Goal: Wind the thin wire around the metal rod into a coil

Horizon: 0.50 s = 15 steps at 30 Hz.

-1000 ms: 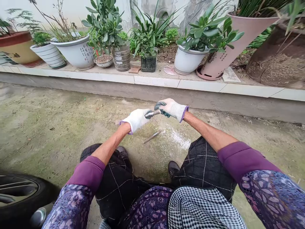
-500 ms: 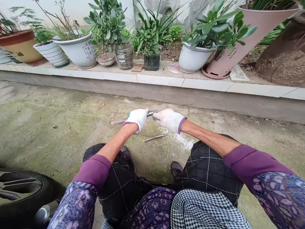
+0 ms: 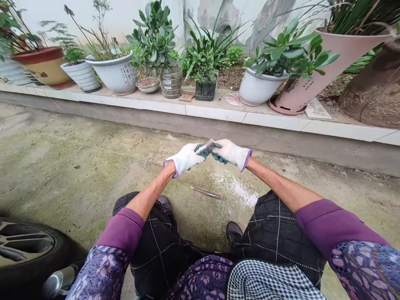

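More of the metal tube (image 3: 205, 148) is exposed than a moment ago. Above the ground (image 3: 134, 162), it is gripped by the left hand (image 3: 189, 156), its tip met by the right hand (image 3: 231, 152), whose hold cannot be told; handling seems unfinished.

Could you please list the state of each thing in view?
Silvery ribbed metal piece: held, tilted.
White-gloved left hand: closed on the piece.
White-gloved right hand: curled at the piece's end.
Thin brown-and-silver rod: lying on concrete.
White powder: scattered.
Square black plastic pot: upright, planted.
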{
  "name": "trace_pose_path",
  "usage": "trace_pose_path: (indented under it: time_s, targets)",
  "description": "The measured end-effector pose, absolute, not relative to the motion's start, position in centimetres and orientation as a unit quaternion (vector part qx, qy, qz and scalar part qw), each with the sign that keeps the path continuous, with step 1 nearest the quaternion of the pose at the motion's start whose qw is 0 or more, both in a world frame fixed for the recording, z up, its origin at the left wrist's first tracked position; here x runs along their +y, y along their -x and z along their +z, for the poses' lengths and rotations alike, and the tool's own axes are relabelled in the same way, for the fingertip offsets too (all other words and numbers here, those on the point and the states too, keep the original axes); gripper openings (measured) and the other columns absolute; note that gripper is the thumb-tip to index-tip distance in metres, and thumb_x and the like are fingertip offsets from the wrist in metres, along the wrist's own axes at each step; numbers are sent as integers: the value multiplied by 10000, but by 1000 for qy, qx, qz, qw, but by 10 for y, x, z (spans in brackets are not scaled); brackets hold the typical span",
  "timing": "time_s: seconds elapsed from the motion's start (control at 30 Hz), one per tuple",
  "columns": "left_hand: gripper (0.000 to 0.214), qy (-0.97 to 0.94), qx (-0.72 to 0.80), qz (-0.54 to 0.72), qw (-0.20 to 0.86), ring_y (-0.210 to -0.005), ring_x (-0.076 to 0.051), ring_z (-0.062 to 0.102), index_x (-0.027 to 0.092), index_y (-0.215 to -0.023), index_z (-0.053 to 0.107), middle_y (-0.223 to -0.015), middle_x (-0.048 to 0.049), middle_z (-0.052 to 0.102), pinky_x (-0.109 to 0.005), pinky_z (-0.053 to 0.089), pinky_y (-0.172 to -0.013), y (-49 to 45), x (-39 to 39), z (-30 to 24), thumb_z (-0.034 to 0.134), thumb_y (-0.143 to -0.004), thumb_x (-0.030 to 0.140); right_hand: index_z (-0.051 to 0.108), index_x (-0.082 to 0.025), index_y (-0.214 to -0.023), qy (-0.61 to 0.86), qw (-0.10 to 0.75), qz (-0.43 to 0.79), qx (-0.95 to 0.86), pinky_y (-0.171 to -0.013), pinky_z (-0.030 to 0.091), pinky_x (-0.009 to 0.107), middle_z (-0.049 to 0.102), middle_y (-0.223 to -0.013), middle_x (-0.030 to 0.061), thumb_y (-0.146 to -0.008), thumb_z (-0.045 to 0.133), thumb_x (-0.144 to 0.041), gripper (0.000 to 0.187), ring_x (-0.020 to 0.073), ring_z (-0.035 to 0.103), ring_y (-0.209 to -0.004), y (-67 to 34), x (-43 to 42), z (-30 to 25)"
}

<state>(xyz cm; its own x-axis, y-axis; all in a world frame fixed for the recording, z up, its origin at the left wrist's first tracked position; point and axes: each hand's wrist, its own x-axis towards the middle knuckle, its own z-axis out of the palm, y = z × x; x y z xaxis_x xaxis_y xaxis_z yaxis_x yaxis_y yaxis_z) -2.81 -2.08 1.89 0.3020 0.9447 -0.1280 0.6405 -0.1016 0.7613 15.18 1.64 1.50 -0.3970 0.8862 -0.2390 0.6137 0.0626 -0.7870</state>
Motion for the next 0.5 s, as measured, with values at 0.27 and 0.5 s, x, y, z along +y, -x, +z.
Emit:
trace_pose_path:
  time_s: [0.27,0.5]
  targets:
    - [402,-551,494,348,576,-410,-43,277,174,-1176,567,-603,83,398,-167,331,-371,34,-34,46,571,-831,381,660,-171,-924,514,181,439,-714,-404,343,197,514,-575,-32,-853,457,-179,216,77,443,-430,-159,10,25]
    - [495,-625,577,284,443,-515,-78,453,181,-1277,562,-705,28,566,-195,417,-482,36,-25,34,630,-813,340,676,-180,-934,421,127,213,-873,-697,406,246,693,-876,44,-916,458,-234,225,141,582,-746,-164,-6,30]
